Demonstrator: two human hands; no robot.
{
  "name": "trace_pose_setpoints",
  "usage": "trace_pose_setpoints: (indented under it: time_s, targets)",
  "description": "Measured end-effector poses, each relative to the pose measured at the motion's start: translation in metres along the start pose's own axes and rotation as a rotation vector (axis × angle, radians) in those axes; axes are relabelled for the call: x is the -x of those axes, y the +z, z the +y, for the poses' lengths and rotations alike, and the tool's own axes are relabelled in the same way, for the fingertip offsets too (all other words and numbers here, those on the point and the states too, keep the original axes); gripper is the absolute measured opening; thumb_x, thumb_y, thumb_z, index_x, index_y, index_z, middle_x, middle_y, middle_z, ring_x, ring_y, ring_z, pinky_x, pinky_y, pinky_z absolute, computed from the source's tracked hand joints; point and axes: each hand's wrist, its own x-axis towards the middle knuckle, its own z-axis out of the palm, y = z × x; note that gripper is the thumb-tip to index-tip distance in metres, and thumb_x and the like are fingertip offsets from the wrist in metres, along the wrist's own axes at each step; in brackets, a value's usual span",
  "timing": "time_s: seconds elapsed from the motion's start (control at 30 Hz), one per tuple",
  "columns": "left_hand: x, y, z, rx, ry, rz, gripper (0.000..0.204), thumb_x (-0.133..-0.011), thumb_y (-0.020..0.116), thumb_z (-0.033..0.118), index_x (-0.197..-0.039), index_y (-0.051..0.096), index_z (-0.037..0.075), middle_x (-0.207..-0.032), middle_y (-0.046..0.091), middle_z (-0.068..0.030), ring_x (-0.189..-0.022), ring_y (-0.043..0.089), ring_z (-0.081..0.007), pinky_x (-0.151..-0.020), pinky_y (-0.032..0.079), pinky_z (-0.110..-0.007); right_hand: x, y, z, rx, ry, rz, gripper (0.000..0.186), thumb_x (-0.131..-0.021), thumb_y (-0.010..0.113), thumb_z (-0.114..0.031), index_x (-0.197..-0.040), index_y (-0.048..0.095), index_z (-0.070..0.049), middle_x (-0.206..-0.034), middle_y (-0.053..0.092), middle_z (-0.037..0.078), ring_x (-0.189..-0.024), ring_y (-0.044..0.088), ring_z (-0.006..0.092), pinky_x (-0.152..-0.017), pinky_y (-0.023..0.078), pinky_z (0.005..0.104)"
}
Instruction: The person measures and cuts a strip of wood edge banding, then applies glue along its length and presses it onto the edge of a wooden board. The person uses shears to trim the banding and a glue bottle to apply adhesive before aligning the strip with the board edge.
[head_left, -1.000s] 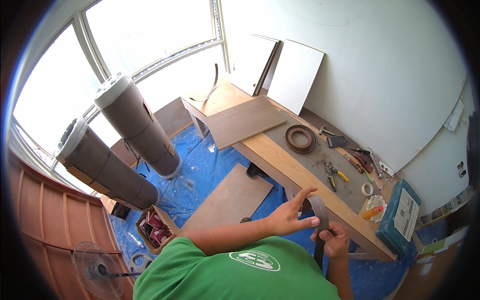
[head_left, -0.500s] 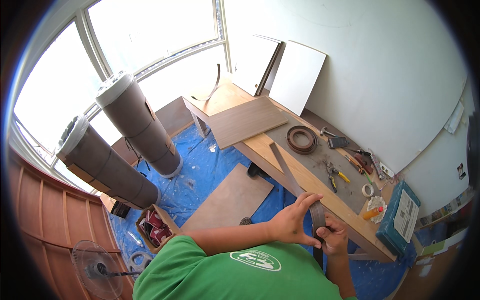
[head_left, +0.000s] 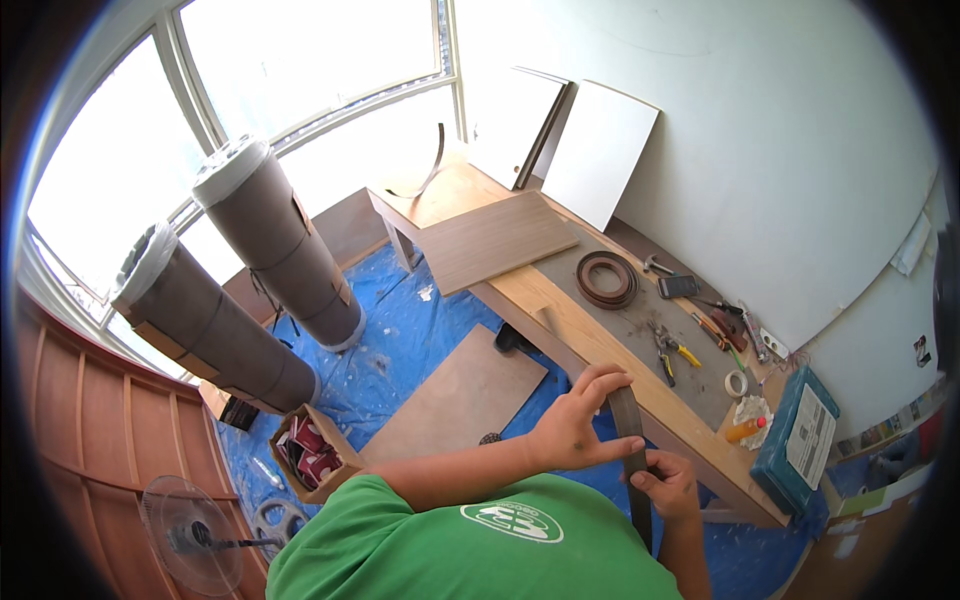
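A brown wood-grain edge banding strip [head_left: 628, 415] bends between my two hands in front of my green shirt. My left hand [head_left: 572, 425] has its fingers curled over the upper bend and its thumb against the strip's face. Lower down, my right hand [head_left: 670, 484] pinches the same strip between thumb and fingers, and its tail hangs down by my shirt. The free far end is smeared over the workbench edge. Beyond the hands, a wood-grain board [head_left: 495, 242] lies on the workbench [head_left: 610, 345], beside a coil of edge banding [head_left: 607, 280].
Pliers [head_left: 664, 355], a tape roll [head_left: 736, 383], a hammer [head_left: 657, 265], an orange bottle [head_left: 745, 430] and a teal tool case [head_left: 797, 430] are on the bench. White panels [head_left: 600, 150] lean against the wall. Two wrapped rolls [head_left: 285, 240], a carton [head_left: 318, 455] and a fan [head_left: 190, 535] stand left.
The strip's free far end has swung down toward the bench edge and blurs. My left hand has shifted slightly left with its fingers a little straighter; my right hand still pinches the strip.
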Motion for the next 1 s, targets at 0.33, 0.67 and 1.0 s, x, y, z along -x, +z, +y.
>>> trace_pose_setpoints:
  time_s: [0.33, 0.67, 1.0]
  targets:
    - [-0.003, 0.001, 0.001, -0.109, 0.003, -0.096, 0.103, -0.078, 0.086, 0.057, -0.145, 0.04, -0.005, -0.134, 0.056, -0.0271, -0.123, 0.06, -0.0443, -0.099, 0.052, -0.046, -0.005, 0.001, 0.003, 0.063, -0.024, 0.085, 0.015, -0.089, 0.081, -0.012, -0.087, 0.075, 0.002, -0.082, 0.072, 0.004, -0.075, 0.062, 0.0099, -0.068, 0.048, 0.0251]
    - [-0.008, -0.003, 0.007, 0.032, -0.198, -0.126, 0.093, -0.08, 0.087, 0.051, -0.145, 0.045, -0.001, -0.124, 0.061, -0.0254, -0.106, 0.066, -0.0377, -0.093, 0.055, -0.044, -0.007, 0.002, -0.006, 0.049, 0.005, 0.084, 0.019, -0.089, 0.081, -0.016, -0.092, 0.074, 0.001, -0.081, 0.07, 0.003, -0.073, 0.059, 0.0084, -0.067, 0.045, 0.0236]
    - [-0.015, -0.016, -0.003, 0.013, -0.128, -0.072, 0.087, -0.083, 0.086, 0.046, -0.144, 0.047, -0.002, -0.126, 0.063, -0.0241, -0.123, 0.064, -0.0343, -0.104, 0.053, -0.044, 0.002, -0.017, -0.002, 0.267, -0.008, 0.006, 0.017, -0.086, 0.081, -0.012, -0.085, 0.071, 0.001, -0.077, 0.066, 0.003, -0.067, 0.057, 0.0094, -0.061, 0.042, 0.0256]
